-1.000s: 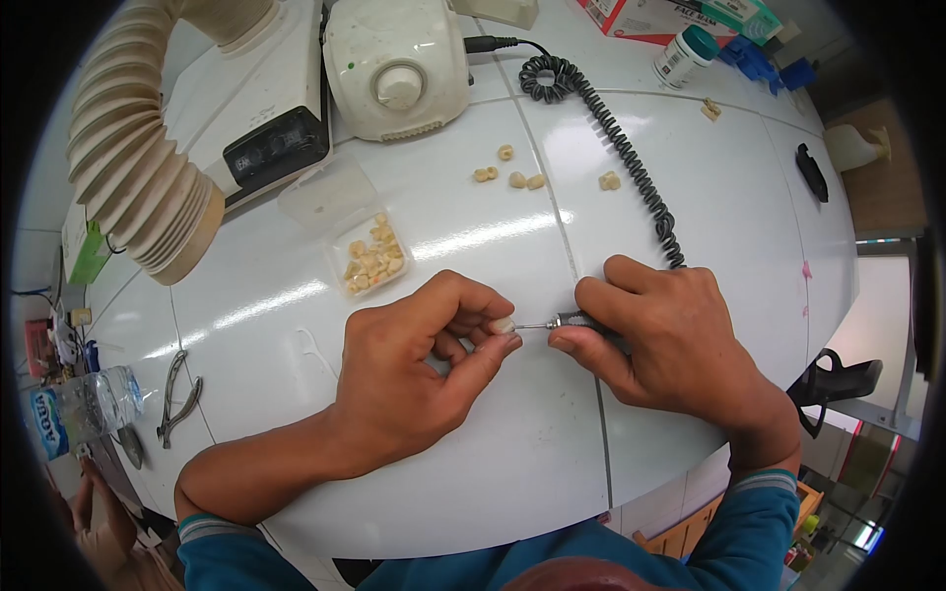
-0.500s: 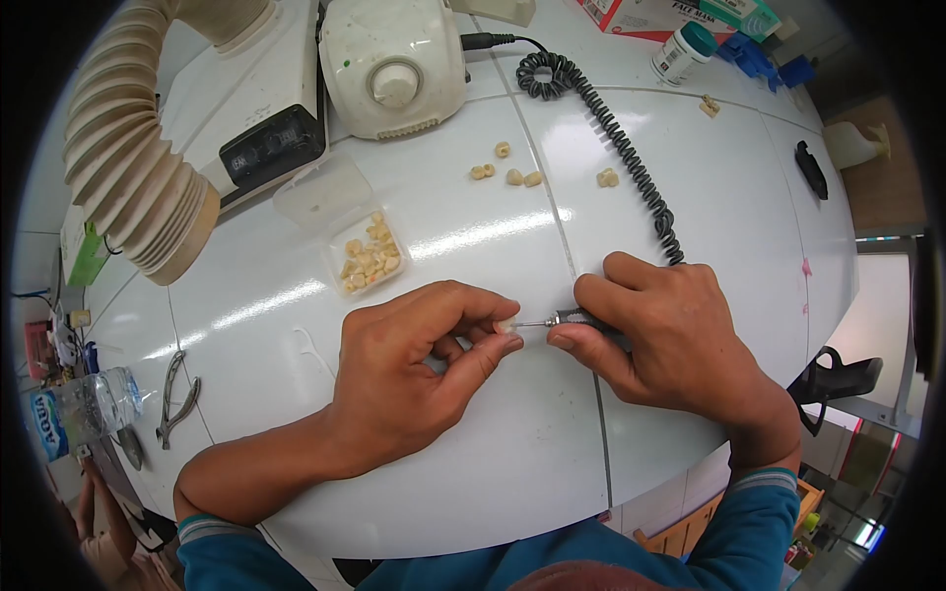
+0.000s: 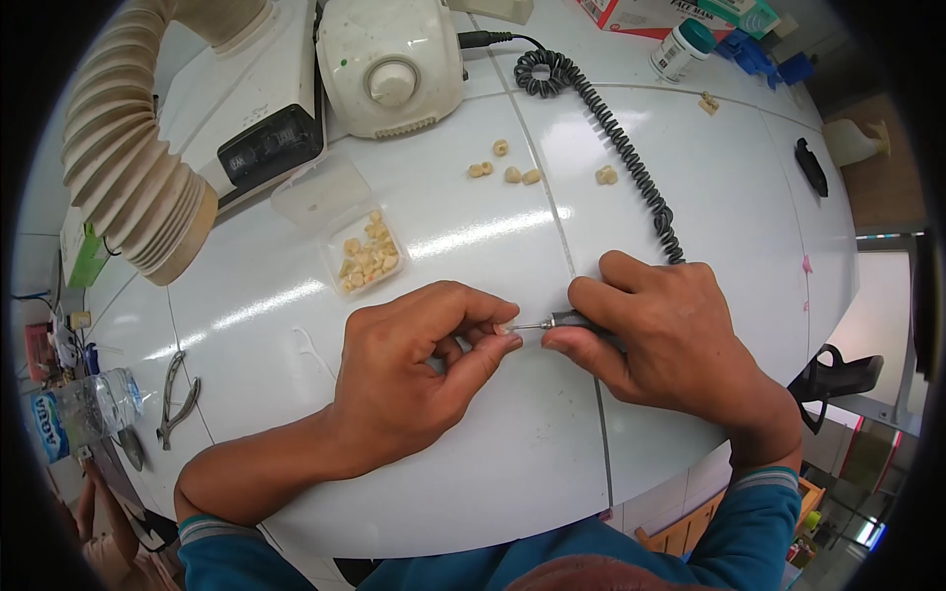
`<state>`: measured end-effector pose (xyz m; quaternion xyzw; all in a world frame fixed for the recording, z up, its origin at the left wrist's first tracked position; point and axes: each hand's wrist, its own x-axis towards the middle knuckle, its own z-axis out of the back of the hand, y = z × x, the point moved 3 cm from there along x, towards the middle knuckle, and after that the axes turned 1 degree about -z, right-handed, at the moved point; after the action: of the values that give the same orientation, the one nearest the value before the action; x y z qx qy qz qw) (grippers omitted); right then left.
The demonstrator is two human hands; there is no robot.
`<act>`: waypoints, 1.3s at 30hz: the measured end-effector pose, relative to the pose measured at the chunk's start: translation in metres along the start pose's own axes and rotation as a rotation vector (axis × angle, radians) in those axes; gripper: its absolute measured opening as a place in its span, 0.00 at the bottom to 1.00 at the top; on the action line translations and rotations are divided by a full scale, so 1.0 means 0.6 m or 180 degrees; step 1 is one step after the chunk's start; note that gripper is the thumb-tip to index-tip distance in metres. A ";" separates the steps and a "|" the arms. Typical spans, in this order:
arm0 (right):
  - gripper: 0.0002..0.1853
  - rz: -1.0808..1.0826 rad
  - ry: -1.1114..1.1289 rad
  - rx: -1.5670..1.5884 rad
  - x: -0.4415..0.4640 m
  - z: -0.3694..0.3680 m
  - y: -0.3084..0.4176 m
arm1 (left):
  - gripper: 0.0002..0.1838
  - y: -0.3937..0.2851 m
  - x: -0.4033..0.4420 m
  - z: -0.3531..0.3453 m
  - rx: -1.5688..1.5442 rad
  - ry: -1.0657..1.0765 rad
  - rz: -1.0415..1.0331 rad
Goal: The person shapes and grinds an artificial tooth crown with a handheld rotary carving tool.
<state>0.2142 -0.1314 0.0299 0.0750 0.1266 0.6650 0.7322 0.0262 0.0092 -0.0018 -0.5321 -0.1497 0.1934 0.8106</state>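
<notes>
Thumb and index finger of my left hand pinch a small pale tooth-like piece, mostly covered by the fingertips. My right hand is wrapped round a dark rotary handpiece, whose thin metal bit points left and meets the piece or ends right beside it. A coiled black cord runs from behind my right hand up to a cream control box. Above my left hand stands an open clear box with several yellowish tooth-like pieces in it.
Loose tooth-like pieces lie on the white table. Metal pliers and a water bottle are at the left, below a ribbed hose. A green-capped jar stands back right. Another person's arm shows lower left.
My right hand and the handpiece have shifted slightly left. The piece in my left fingertips has turned a little and shows less. The view has moved slightly.
</notes>
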 end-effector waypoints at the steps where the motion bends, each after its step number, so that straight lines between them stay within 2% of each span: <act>1: 0.25 0.0000 0.0009 -0.0003 0.000 0.000 0.000 | 0.09 -0.001 0.000 0.000 0.0009 0.0012 0.0016; 11: 0.23 -0.0054 -0.0098 0.0036 -0.001 0.002 -0.001 | 0.11 0.001 -0.001 0.000 -0.0007 -0.0005 0.0043; 20: 0.27 -0.0142 -0.0023 0.0390 0.004 0.006 -0.012 | 0.15 0.008 -0.002 0.002 -0.0073 0.0041 0.0019; 23: 0.21 -0.0206 0.0053 0.0415 0.003 0.009 -0.009 | 0.15 0.006 -0.001 0.002 -0.0089 0.0087 0.0013; 26: 0.27 -0.0142 0.0010 0.0326 0.003 0.007 -0.011 | 0.16 0.006 0.000 0.003 -0.0072 0.0061 -0.0034; 39: 0.26 -0.0168 0.0091 0.0324 0.003 0.008 -0.010 | 0.15 0.005 0.000 0.002 -0.0028 0.0049 -0.0050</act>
<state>0.2215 -0.1297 0.0328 0.0993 0.1726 0.6392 0.7428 0.0253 0.0111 -0.0042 -0.5359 -0.1484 0.1823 0.8109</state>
